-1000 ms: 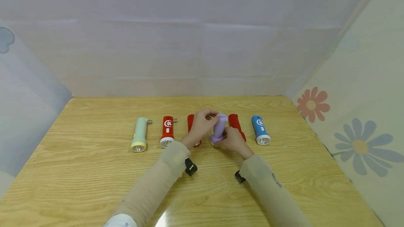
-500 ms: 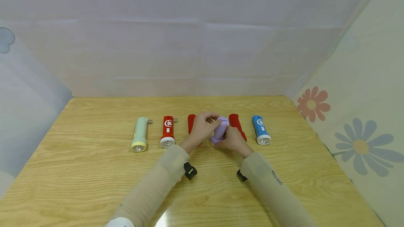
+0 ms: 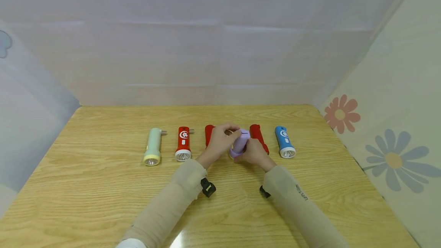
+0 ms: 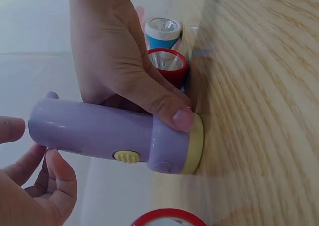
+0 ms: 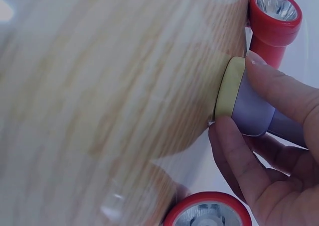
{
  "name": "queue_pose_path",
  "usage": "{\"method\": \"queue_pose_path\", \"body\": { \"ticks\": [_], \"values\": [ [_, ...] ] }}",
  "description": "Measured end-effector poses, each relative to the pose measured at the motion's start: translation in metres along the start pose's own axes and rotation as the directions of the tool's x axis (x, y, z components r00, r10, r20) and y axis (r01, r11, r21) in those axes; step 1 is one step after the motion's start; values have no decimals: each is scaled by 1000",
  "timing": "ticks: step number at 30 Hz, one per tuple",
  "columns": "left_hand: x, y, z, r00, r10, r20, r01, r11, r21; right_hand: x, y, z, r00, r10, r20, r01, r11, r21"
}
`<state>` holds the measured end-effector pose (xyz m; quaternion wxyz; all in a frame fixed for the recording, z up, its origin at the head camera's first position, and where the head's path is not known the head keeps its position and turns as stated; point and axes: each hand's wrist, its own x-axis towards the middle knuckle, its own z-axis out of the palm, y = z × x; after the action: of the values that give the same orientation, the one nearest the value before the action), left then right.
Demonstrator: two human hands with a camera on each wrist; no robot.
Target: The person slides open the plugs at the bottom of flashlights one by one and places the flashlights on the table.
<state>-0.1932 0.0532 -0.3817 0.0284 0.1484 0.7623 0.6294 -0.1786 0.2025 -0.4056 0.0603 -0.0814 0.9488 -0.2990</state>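
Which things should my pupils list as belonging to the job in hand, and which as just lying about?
Apparently in the job: purple torch, left hand, right hand.
Apparently just lying about: green torch, left red torch, middle red torch, right red torch, blue torch.

A wood-grained table carries six flashlights. In the head view, the lilac flashlight stands on its lens end. At nine o'clock from it, nearest first, lie a mostly hidden red flashlight, a white-rimmed red flashlight and a mint flashlight; at three o'clock, a plain red flashlight, then a blue flashlight.
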Motion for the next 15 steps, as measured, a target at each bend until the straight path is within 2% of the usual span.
{"method": "queue_pose_path", "body": {
  "ticks": [3,7,15],
  "values": [
    [1,4,1,999,-45,-17,46,999,8,0,0,0,1000,4,7,-4,1000,11],
    [2,7,3,997,-62,-35,63,998,17,0,-1,-1,1000,5,13,-5,1000,15],
    [3,15,1,998,-22,-51,26,995,92,1,-1,0,999,30,22,-31,999,26]
  ]
}}
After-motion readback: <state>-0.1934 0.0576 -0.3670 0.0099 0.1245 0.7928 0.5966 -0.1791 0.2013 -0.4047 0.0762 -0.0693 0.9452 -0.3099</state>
